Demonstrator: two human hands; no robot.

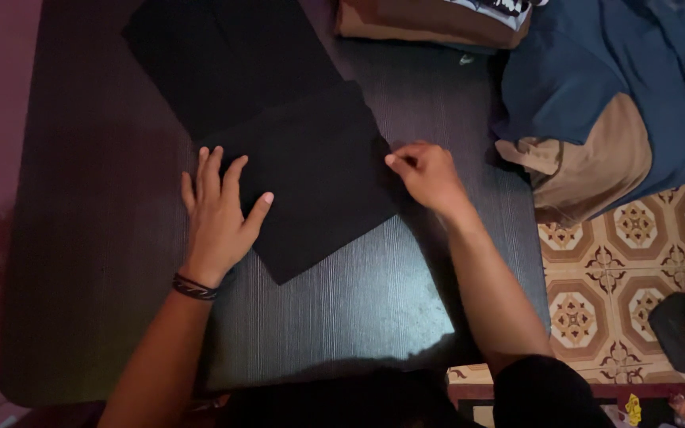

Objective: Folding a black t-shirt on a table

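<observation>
Left hand spread flat on folded black cloth on dark tabletop, right hand pinching the cloth's right edge.

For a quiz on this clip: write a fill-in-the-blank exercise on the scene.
1. The left hand lies flat on a folded ____ cloth.
2. The right hand pinches the cloth's ____ edge.
3. A braided band sits on the ____ wrist.
4. A blue and tan pile lies at the table's ____ end.

Missing words: black; right; left; right
</observation>
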